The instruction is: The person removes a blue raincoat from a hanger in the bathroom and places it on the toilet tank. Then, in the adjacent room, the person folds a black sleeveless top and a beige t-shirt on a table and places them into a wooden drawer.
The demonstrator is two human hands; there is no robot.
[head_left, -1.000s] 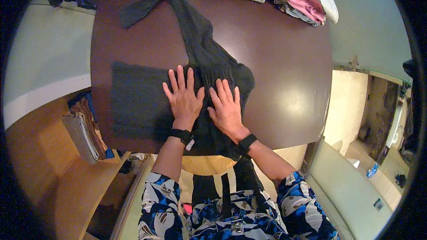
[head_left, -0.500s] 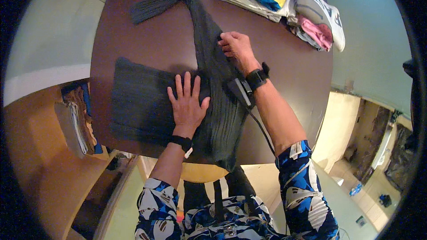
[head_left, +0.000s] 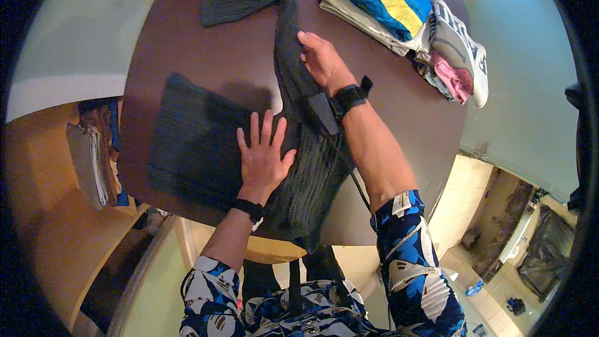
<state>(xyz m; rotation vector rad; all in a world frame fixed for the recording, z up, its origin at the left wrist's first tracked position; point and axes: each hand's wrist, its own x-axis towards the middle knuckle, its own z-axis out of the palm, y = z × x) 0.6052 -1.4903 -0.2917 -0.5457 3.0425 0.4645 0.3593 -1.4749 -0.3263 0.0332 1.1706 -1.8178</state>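
Note:
A dark grey ribbed knit sweater [head_left: 193, 131] lies partly folded on the brown table [head_left: 387, 100]. One of its sleeves [head_left: 243, 9] runs up toward the far side and bends left at the top. My left hand [head_left: 265, 159] rests flat on the middle of the sweater with its fingers spread. At the right edge of that sleeve, my right hand [head_left: 324, 62] has its fingers curled against the knit, apparently gripping it; the fingertips are partly hidden. A small white patch shows beside the sleeve, just beyond my left fingertips.
A stack of folded clothes with a blue and yellow garment [head_left: 387, 3] on top sits at the far right. Beside it are a white and grey garment [head_left: 458, 37] and a pink cloth [head_left: 450, 76]. A black device [head_left: 321, 114] with a cable hangs by my right wrist.
My right hand has shifted the sleeve's lower part leftward, so it lies straighter. My left hand stays flat on the sweater. The whole view has tilted slightly.

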